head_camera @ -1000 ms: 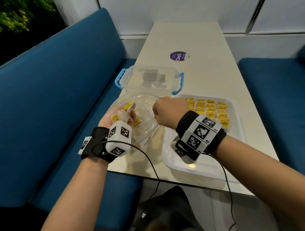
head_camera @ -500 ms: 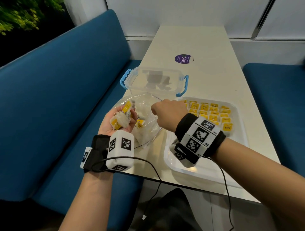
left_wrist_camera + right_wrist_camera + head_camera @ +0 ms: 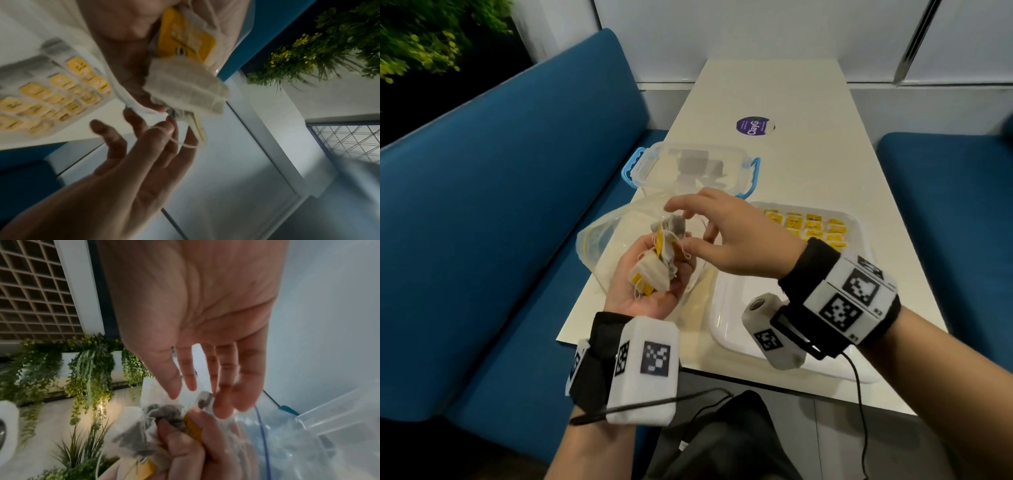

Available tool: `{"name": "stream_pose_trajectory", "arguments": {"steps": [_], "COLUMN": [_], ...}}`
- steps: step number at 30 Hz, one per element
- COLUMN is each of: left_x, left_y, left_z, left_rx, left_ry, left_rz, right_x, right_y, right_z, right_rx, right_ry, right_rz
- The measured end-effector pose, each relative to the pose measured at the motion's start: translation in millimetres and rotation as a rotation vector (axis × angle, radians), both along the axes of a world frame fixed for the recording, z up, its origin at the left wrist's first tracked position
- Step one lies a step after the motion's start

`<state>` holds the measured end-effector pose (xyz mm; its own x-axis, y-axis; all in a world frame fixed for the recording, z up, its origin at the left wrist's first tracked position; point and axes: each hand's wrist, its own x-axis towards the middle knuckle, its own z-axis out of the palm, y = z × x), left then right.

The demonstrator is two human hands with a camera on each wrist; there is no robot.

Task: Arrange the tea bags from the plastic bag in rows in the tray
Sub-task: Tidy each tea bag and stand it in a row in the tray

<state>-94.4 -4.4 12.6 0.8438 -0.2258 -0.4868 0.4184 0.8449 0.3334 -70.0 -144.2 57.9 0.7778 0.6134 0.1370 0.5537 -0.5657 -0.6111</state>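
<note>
Head view, left hand (image 3: 650, 291) palm-up cupping jumbled tea bags (image 3: 657, 270), right hand (image 3: 736, 236) spread, empty.

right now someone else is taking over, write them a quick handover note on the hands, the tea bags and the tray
Left hand: palm up, fingers curled round a bunch of paper tea bags with yellow tags, held above the clear plastic zip bag.
Right hand: open, fingers spread, reaching over the bunch; it grips nothing.
White plastic tray: rows of yellow-tagged tea bags fill its far end; the near part is bare.
Left to do: pick bags from the left hand one at a time, continue the rows, then check the zip bag for more.
</note>
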Motion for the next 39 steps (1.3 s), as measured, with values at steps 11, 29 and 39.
{"name": "stream_pose_trajectory", "arguments": {"steps": [11, 29, 39], "left_x": [-20, -30, -30], "left_y": [-60, -102, -98], "left_z": [4, -20, -36], "left_rx": [-0.06, 0.103, 0.024], "left_ry": [-0.046, -0.033, 0.067], "left_rz": [0.02, -0.209, -0.146], "right_x": [-29, -48, -48], "right_y": [-36, -70, -66], "right_z": [-4, -41, -49], "right_rx": [0.105, 0.069, 0.184], "right_ry": [-0.01, -0.016, 0.058], "right_rz": [-0.214, -0.37, -0.398]}}
